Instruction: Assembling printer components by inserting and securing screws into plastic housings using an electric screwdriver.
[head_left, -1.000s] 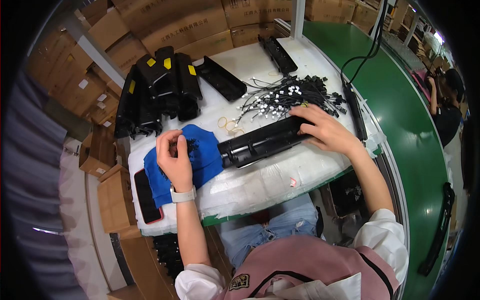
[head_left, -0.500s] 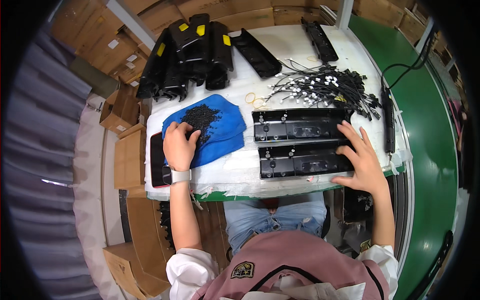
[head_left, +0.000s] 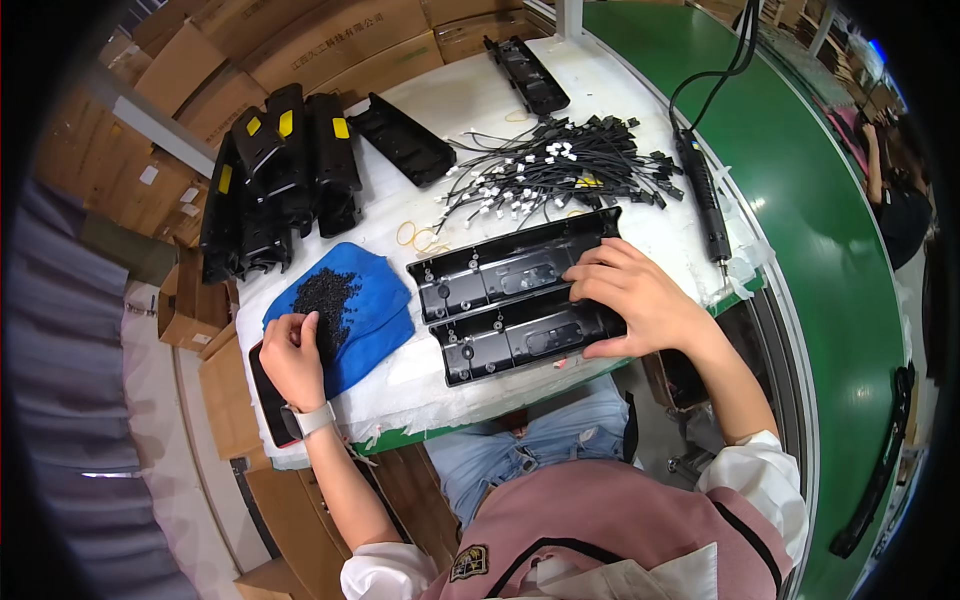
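Note:
Two long black plastic housings lie side by side, hollow side up, the far one (head_left: 510, 270) against the near one (head_left: 530, 335). My right hand (head_left: 645, 300) grips their right part, with its thumb at the near edge of the near housing and its fingers bent over the inside. A folded blue cloth (head_left: 375, 330) bears a heap of tiny black pieces that look like screws (head_left: 328, 297). At the lower left edge of this heap my left hand (head_left: 292, 362) is closed in a pinch; whatever it holds is too small to make out.
A dark phone (head_left: 270, 400) lies left of the cloth, partly under it. Stacked black housings (head_left: 285, 180) with yellow stickers stand far left, with single ones (head_left: 405, 140) beyond. Behind the pair lies a cable heap (head_left: 570, 165); an electric screwdriver (head_left: 706, 200) is at the right edge.
The whole view has turned, so the table sits tilted and further left. My left fingers have closed together at the heap's edge. My right hand has moved leftward over the housings, its fingers bending in.

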